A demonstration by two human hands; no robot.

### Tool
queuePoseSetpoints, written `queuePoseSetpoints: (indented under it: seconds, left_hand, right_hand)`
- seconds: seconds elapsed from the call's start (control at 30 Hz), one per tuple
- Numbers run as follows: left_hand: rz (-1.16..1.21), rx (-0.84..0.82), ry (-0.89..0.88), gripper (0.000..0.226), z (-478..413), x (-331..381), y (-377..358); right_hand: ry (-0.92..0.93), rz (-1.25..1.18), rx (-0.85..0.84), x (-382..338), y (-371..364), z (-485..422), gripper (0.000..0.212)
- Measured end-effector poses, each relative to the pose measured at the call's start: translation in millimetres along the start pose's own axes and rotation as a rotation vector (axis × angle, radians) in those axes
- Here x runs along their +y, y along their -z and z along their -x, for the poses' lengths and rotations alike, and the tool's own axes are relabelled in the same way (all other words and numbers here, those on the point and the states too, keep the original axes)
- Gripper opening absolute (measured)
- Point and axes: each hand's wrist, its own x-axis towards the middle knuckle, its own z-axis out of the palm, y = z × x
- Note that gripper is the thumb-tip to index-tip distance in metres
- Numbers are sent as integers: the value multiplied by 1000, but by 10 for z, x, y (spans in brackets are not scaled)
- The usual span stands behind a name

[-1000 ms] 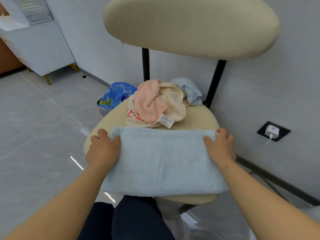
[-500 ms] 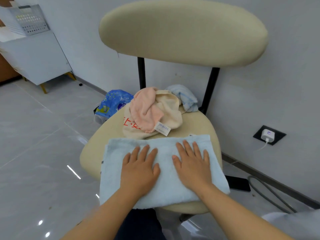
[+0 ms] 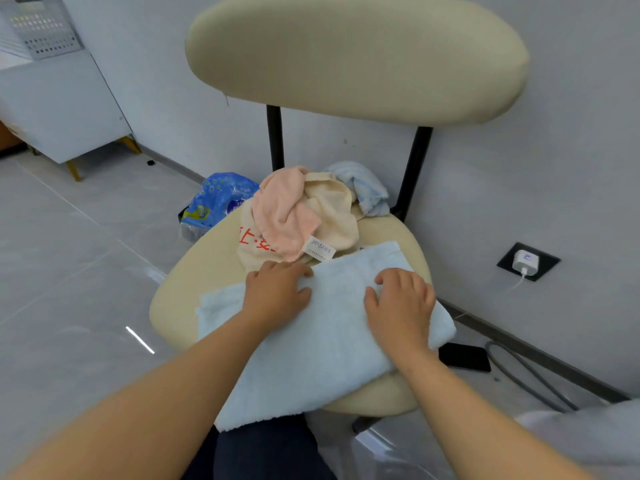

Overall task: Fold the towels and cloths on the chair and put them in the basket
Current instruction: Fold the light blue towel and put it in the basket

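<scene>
A folded light blue towel [image 3: 322, 344] lies across the front of the beige chair seat [image 3: 183, 292] and hangs over its front edge. My left hand [image 3: 277, 294] is on the towel's far left edge, fingers bent and thumb pinching the fabric. With curled fingers, my right hand [image 3: 401, 301] holds the towel further right. Behind them sits a heap: a pink cloth [image 3: 284, 209], a cream cloth with red print [image 3: 332, 216] and a small blue cloth [image 3: 367, 188]. A grey perforated basket [image 3: 41, 32] stands on the white cabinet at the far left.
The chair's backrest [image 3: 356, 53] rises over the heap. On the floor are a blue plastic package [image 3: 218, 202] left of the seat, a black phone [image 3: 464, 356] and a grey cable [image 3: 530, 379] at the right. A white charger [image 3: 524, 261] sits in the wall socket.
My hands went from holding the towel's far corners, to pressing flat on it, to its far part with fingers curled. The towel now lies skewed, its right end further back.
</scene>
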Motion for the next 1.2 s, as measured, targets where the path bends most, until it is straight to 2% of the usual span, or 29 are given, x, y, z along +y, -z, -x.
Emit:
queuePoseSetpoints:
  seconds: [0.07,0.17,0.3,0.37,0.47,0.57,0.63,0.73,0.83,0.9,1.0,1.2]
  left_hand:
    - [2,-29,32,33,-38,6,71]
    - [-84,-34,55,30,-27,16,111]
    - [-111,2,78,26,89,34,90]
    - [-57,-16,113,24,140,49,84]
    - [-10,-49,155,13,189,84,83]
    - [114,-124,200,28,187,73,74]
    - [257,-136,240,30,152,46,41]
    - [348,-103,281,18,152,43,-3]
    - [407,-135,323,39,167,126,8]
    - [505,-172,394,32,180,168,20]
    - [609,-207,460,36,230,158,-1]
    - [748,-180,438,34,335,89,-42]
  right_hand:
    - [-96,6,14,6,16,137,15]
    - [-117,21,-79,60,38,190,21]
    - [-127,13,-301,-36,65,177,54]
    - [-51,84,-401,-62,14,189,68]
    - [96,126,-508,74,23,4,71]
    - [243,172,-574,231,91,-204,68]
    - [277,181,-552,269,100,-218,66]
    - [192,126,-372,264,56,-83,63]
    - [-42,-80,-127,256,29,109,52]
    - [-235,-257,-27,255,18,256,49]
    - [-434,-488,30,214,-34,497,57]
    - [-540,-590,33,202,-141,674,74]
